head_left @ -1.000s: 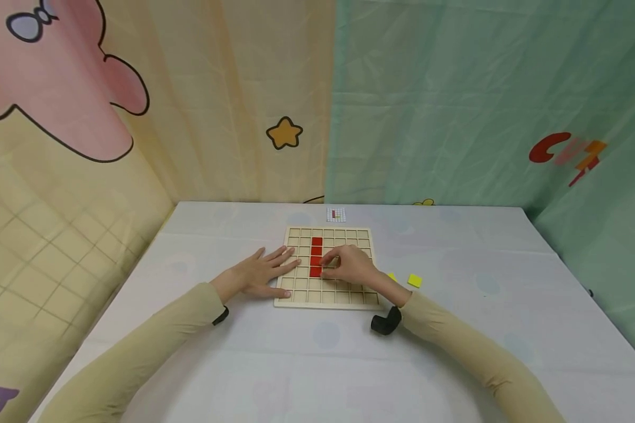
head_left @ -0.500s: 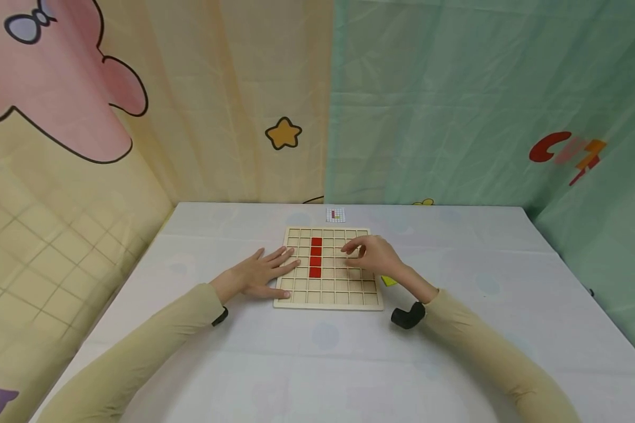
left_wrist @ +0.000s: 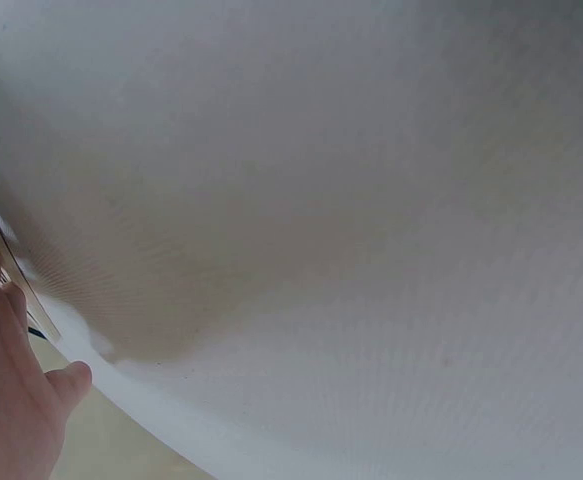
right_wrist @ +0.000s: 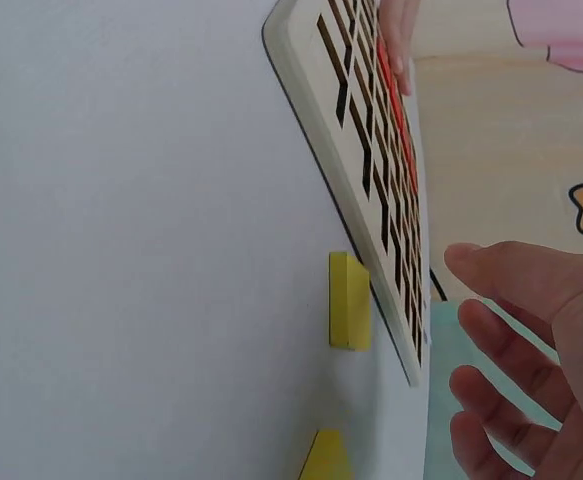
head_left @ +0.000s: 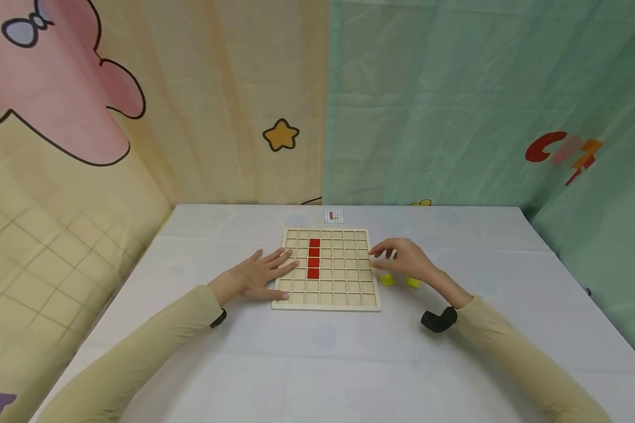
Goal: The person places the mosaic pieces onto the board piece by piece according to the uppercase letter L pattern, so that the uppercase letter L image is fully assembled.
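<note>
A pale wooden grid board (head_left: 344, 294) lies on the table, with red square tiles (head_left: 314, 258) filling a vertical run of its cells. My left hand (head_left: 254, 273) rests spread over the board's left edge, its fingertips on the cells. Just past the right edge hovers my right hand (head_left: 404, 258), fingers loosely bent and apart with nothing between them. Under it, two yellow square tiles (head_left: 388, 280) lie on the table. In the right wrist view the nearer yellow tile (right_wrist: 349, 300) sits right by the board's edge, below the raised right hand (right_wrist: 531, 350).
A small printed card (head_left: 334, 216) with a grid pattern lies behind the board. The white-covered table (head_left: 323, 364) meets cartoon-print curtains (head_left: 243, 88) at the back and sides. A black wrist strap piece (head_left: 439, 320) hangs below the right wrist.
My right hand has moved right, from beside the red tiles to above the yellow tiles beyond the board's edge. The left hand has stayed in place.
</note>
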### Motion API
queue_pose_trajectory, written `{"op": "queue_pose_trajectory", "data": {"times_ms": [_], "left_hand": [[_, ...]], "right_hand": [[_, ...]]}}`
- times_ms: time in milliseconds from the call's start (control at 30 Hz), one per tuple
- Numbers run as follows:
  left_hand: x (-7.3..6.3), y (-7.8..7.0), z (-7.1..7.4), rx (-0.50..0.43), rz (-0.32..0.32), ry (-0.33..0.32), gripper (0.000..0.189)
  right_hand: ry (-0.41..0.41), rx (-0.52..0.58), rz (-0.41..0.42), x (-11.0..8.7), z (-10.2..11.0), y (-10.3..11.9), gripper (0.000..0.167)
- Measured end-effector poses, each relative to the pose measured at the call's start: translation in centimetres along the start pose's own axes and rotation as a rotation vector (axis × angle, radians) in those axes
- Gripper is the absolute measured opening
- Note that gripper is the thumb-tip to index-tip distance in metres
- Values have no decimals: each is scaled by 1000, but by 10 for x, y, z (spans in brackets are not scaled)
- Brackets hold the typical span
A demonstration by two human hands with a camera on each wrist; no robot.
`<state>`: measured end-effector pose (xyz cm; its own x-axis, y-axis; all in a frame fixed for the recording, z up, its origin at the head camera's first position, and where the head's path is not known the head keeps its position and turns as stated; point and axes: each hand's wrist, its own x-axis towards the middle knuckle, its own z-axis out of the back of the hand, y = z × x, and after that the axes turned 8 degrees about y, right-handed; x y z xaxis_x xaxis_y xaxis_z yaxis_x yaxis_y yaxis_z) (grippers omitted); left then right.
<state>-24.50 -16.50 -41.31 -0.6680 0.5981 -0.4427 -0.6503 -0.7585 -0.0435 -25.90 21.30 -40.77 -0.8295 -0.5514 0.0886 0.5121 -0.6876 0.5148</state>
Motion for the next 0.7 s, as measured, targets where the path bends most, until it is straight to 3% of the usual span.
{"op": "queue_pose_trajectory", "data": {"times_ms": [467, 700], "left_hand": [[2, 1, 0, -14, 0, -6, 82], [2, 0, -3, -13, 0, -17, 81]], "right_hand": [[120, 13, 35, -30, 7, -35, 30], [145, 28, 45, -33, 2, -31, 31]]}}
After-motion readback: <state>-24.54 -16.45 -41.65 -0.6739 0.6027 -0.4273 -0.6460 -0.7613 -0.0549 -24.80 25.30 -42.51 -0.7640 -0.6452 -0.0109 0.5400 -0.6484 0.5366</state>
